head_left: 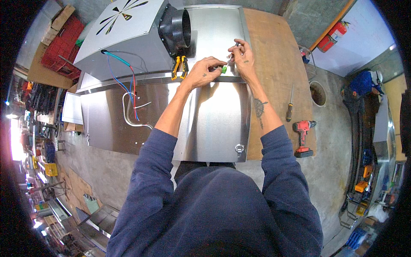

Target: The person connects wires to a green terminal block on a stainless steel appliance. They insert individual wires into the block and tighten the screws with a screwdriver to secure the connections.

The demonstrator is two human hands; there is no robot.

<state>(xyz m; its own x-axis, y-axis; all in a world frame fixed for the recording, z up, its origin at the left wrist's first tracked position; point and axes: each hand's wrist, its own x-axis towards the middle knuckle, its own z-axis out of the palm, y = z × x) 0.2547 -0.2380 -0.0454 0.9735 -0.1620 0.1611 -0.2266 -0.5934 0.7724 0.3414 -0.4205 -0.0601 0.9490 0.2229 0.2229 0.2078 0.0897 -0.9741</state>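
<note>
Up near the far edge of the steel panel [214, 124], the left hand [204, 70] pinches the green handle of a small screwdriver [227, 61]. Its thin shaft runs up and to the right, toward the right hand [242, 55], whose fingers close round the metal tip. Yellow-handled pliers [180, 66] lie just left of the hands, below the black duct collar [177, 30].

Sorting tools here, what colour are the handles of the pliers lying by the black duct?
Yellow and black handles on the pliers, seen in the head view.
</note>
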